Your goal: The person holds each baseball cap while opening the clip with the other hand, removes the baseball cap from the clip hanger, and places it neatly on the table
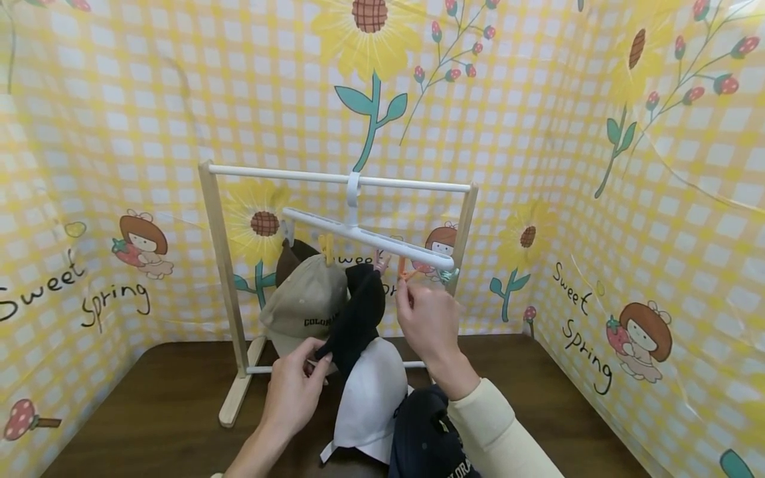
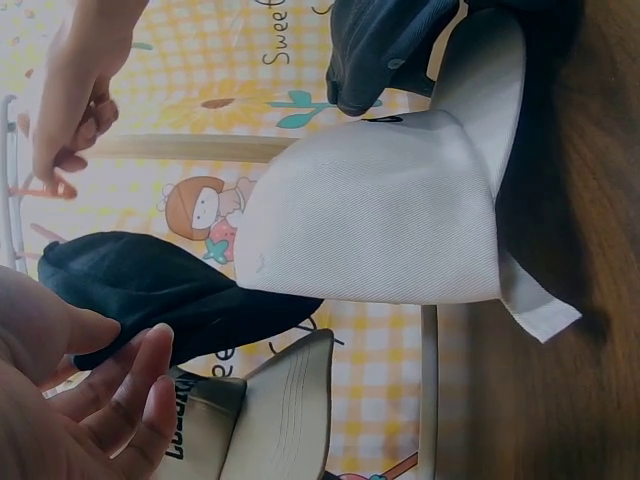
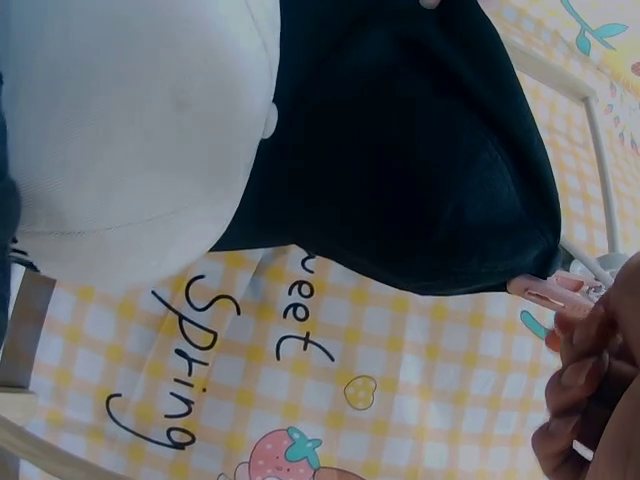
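A black cap (image 1: 358, 318) hangs from a pink clip (image 1: 381, 260) on the white hanger (image 1: 370, 237). My left hand (image 1: 297, 380) pinches the lower edge of this cap between thumb and fingers. My right hand (image 1: 431, 320) is at the hanger's right part, its curled fingers gripping the orange clip (image 1: 402, 265). Left of the black cap, a beige cap (image 1: 311, 295) with dark lettering hangs from a yellow clip (image 1: 325, 249). Behind it a brown cap (image 1: 289, 260) hangs from a grey clip (image 1: 288, 231).
A white cap (image 2: 380, 215) and a navy cap (image 1: 424, 435) stand in front of the rack on the dark wooden table (image 1: 167, 398). The rack has wooden posts (image 1: 224, 265) and a white top rail (image 1: 275, 174). A green clip (image 1: 448, 274) sits at the hanger's right end.
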